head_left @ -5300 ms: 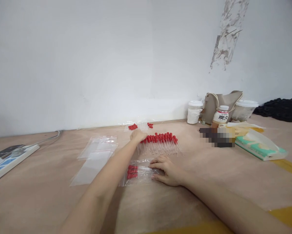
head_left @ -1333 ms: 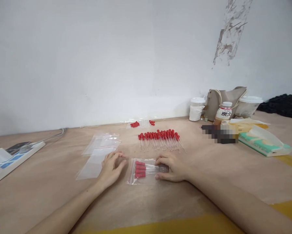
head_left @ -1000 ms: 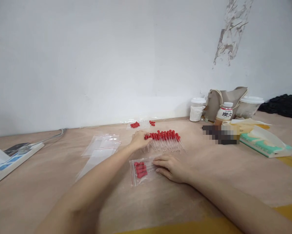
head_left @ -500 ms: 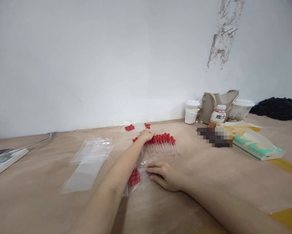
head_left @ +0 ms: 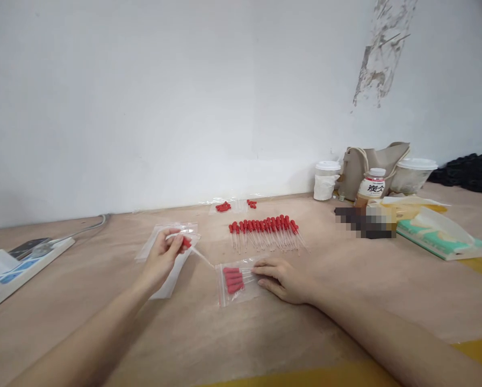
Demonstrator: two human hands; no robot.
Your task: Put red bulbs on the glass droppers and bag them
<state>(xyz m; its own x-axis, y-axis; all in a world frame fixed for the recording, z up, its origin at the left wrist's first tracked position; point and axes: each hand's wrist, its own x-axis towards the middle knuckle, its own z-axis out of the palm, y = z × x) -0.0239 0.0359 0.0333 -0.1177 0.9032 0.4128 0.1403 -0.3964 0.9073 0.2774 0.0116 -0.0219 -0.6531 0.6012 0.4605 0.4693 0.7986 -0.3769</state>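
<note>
My left hand (head_left: 163, 258) is closed, its thumb and fingers pinching a dropper by the red bulb (head_left: 186, 243). The thin clear stem points right and down, its tip at the left end of a clear zip bag (head_left: 223, 299). Inside that bag lie several droppers with red bulbs (head_left: 233, 280) side by side, bulbs to the left. My right hand (head_left: 285, 279) lies on the bag's right end with its fingers stretched out, covering the stem ends. Behind the bag, more droppers (head_left: 265, 224) lie in a row, bulbs toward the wall.
Flat zip bags (head_left: 172, 274) lie beneath and beside my left hand. Red bulbs (head_left: 223, 207) on clear plastic sit by the wall. A power strip (head_left: 31, 271) is at left; a cup (head_left: 326, 183), a bottle (head_left: 372, 188) and a tissue pack (head_left: 442, 236) are at right.
My left hand has come back from the dropper row toward the left, now with one dropper in its fingers. The right hand stays on the bag. The view has shifted slightly.
</note>
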